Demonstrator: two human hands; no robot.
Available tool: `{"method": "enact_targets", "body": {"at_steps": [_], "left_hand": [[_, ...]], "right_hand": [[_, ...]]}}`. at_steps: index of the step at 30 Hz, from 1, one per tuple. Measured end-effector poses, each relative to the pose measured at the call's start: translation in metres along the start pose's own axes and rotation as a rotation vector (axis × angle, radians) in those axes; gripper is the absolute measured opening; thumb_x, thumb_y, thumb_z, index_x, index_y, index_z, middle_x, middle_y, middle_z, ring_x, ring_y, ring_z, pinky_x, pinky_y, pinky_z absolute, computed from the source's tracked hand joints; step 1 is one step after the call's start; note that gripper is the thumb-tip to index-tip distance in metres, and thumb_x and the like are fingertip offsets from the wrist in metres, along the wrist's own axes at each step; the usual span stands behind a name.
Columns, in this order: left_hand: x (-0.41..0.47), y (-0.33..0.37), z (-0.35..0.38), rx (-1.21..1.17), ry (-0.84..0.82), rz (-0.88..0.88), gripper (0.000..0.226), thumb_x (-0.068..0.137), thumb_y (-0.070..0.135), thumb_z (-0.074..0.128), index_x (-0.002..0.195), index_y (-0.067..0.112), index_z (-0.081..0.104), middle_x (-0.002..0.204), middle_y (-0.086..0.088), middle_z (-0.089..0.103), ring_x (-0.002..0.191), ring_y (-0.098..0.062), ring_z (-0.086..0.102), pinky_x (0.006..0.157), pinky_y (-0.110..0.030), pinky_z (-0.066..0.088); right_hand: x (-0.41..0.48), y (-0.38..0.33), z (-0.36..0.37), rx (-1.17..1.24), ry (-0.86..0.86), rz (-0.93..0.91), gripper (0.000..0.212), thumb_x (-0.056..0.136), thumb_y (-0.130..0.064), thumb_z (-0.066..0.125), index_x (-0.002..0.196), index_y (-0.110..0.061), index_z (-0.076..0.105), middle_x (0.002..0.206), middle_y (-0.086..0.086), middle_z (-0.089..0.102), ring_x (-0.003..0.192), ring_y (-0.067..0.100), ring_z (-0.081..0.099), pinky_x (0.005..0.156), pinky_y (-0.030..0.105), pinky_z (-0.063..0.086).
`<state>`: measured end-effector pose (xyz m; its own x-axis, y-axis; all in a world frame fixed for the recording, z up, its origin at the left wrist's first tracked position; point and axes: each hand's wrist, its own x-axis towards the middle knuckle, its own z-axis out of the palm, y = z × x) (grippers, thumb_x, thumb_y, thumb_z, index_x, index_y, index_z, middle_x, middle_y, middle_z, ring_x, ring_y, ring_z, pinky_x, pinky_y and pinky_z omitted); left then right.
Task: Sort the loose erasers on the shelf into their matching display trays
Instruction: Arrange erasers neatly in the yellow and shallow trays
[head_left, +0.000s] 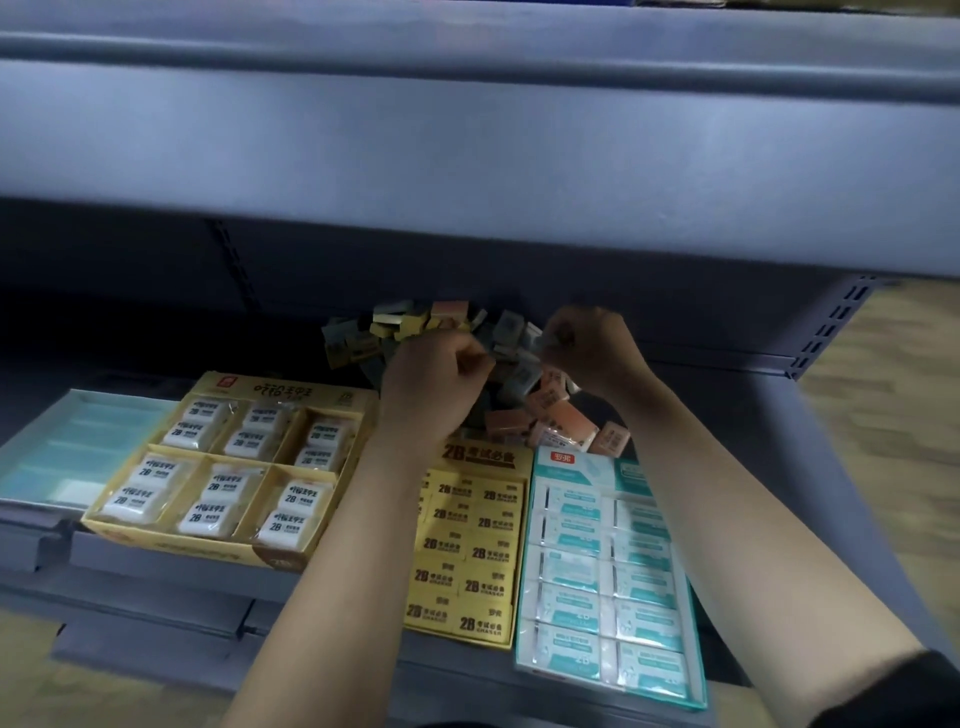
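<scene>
Both hands reach into the pile of loose erasers (415, 325), heaped at the back of the grey shelf (722, 410) behind the display trays. The left hand (434, 379) rests on the middle of the pile. Its fingers (470, 353) are curled tight with the thumb against them, and I cannot tell whether they hold anything. The right hand (589, 348) is at the pile's right edge, its fingers (563, 330) drawn together and pinching a pale eraser (540, 339). Peach erasers (563, 415) spill forward below the right wrist. In front sit four trays side by side: an aqua tray (31, 441), a yellow tray of white erasers (275, 388), a yellow 2B tray (511, 618) and a teal-and-white tray (587, 461).
</scene>
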<state>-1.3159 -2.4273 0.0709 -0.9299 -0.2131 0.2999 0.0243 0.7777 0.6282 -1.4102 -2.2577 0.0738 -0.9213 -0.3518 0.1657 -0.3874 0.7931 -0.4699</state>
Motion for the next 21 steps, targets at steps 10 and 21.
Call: {"method": "enact_targets", "body": {"at_steps": [10,21], "left_hand": [[0.052,0.013,0.034,0.161,0.059,-0.053,0.022,0.095,0.033,0.06,0.1,0.012,0.065,0.101,-0.003,0.069,0.093,-0.018,0.064,0.069,-0.027,0.041],[0.064,0.016,0.049,0.04,0.09,-0.122,0.027,0.086,0.029,0.073,0.103,0.01,0.064,0.102,-0.004,0.07,0.095,-0.019,0.066,0.078,-0.032,0.053]], "right_hand": [[-0.033,0.01,-0.021,0.142,0.069,0.013,0.01,0.089,-0.021,0.069,0.094,-0.014,0.064,0.081,-0.006,0.06,0.073,0.009,0.056,0.057,0.018,0.04],[-0.056,0.022,-0.02,0.243,0.031,0.084,0.014,0.082,-0.025,0.075,0.092,-0.021,0.065,0.082,-0.013,0.061,0.074,0.003,0.057,0.058,0.015,0.042]]}}
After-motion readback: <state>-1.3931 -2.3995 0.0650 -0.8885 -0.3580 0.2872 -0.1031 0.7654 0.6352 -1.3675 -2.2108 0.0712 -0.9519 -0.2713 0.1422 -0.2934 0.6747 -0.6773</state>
